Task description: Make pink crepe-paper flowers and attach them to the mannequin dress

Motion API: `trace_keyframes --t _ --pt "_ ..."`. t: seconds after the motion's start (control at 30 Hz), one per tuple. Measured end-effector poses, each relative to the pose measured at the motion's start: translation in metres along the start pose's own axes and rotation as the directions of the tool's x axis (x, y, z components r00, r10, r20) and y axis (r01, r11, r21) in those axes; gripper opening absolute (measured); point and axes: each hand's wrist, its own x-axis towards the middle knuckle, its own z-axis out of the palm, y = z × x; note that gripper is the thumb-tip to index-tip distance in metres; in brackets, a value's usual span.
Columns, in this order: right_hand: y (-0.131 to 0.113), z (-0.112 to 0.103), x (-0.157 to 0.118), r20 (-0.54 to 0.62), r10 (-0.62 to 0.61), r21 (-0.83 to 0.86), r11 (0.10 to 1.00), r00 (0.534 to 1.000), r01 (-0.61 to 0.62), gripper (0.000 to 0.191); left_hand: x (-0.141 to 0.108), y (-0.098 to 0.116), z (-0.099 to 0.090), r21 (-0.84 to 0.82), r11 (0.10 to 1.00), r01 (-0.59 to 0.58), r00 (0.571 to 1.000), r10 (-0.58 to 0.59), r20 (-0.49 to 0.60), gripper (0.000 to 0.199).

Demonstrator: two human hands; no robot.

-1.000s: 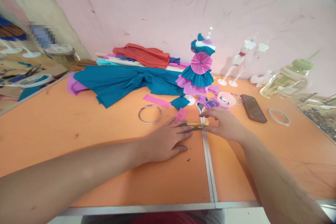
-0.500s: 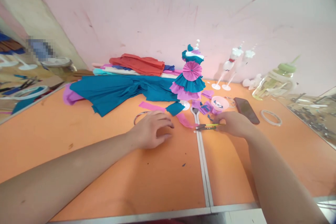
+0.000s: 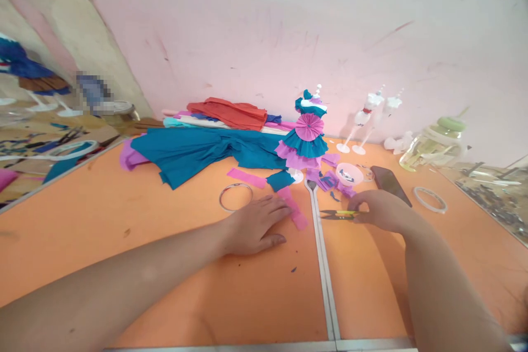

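My left hand point(image 3: 256, 226) lies low over the orange table, fingers apart, its fingertips at a pink paper strip point(image 3: 297, 219). My right hand point(image 3: 383, 212) grips yellow-handled thread snips point(image 3: 340, 214), whose blades point left toward the table seam and stand apart from the strip. Behind the left hand lie a second pink strip point(image 3: 246, 177), a teal paper piece point(image 3: 279, 180) and a thin ring-shaped band point(image 3: 221, 198). Beyond them stands a small dress form in a pleated teal and pink dress point(image 3: 309, 137).
A large teal sheet point(image 3: 198, 151) and stacked coloured sheets point(image 3: 231, 113) lie along the wall. On the right are a pink bowl point(image 3: 350, 175), a phone point(image 3: 390, 184), a white tape roll point(image 3: 429, 199), bare white dress forms point(image 3: 369, 115) and a jug point(image 3: 437, 143). Purple scraps point(image 3: 322, 181) surround the bowl.
The snips have come away from the pink strip's end, which their tips met before. My left hand has moved right and flattened toward the strip. The camera view has tilted up.
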Motion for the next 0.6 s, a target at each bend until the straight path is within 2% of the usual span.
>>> trace_keyframes --t 0.1,0.17,0.2,0.23,0.3,0.37,0.4,0.5,0.6 --pt "-0.002 0.002 0.001 -0.026 0.108 -0.12 0.987 0.994 -0.11 0.025 -0.001 0.003 -0.004 0.012 0.999 -0.044 0.999 0.044 0.01 0.06" --pt "-0.02 0.007 -0.002 -0.077 0.112 -0.145 0.982 0.991 -0.122 0.037 -0.001 0.005 -0.006 0.022 0.998 -0.058 0.998 0.058 0.015 0.057" --pt "-0.033 0.011 -0.003 -0.139 0.116 -0.181 0.973 0.984 -0.14 0.046 0.0 0.007 -0.007 0.021 0.998 -0.063 0.998 0.063 0.017 0.056" --pt "-0.048 0.015 -0.004 -0.191 0.085 -0.191 0.974 0.978 -0.122 0.049 0.0 0.009 -0.009 0.017 0.997 -0.069 0.997 0.069 0.02 0.056" --pt "-0.078 0.026 -0.003 -0.236 -0.091 -0.131 0.989 0.968 0.061 0.032 0.001 0.011 -0.012 0.005 0.996 -0.091 0.995 0.091 0.027 0.055" --pt "-0.1 0.038 0.002 -0.286 -0.196 -0.058 0.981 0.938 0.187 0.026 0.003 0.013 -0.014 0.002 0.993 -0.114 0.993 0.114 0.036 0.054" --pt "-0.108 0.043 0.005 -0.273 -0.241 -0.046 0.97 0.931 0.238 0.025 0.004 0.014 -0.015 0.003 0.992 -0.122 0.992 0.122 0.042 0.054" --pt "-0.116 0.055 0.014 -0.25 -0.279 -0.032 0.96 0.927 0.28 0.02 0.006 0.013 -0.017 0.017 0.991 -0.134 0.99 0.132 0.057 0.054" --pt "-0.114 0.059 0.017 -0.26 -0.305 -0.021 0.951 0.916 0.31 0.018 0.008 0.011 -0.016 0.027 0.989 -0.145 0.988 0.144 0.056 0.055"
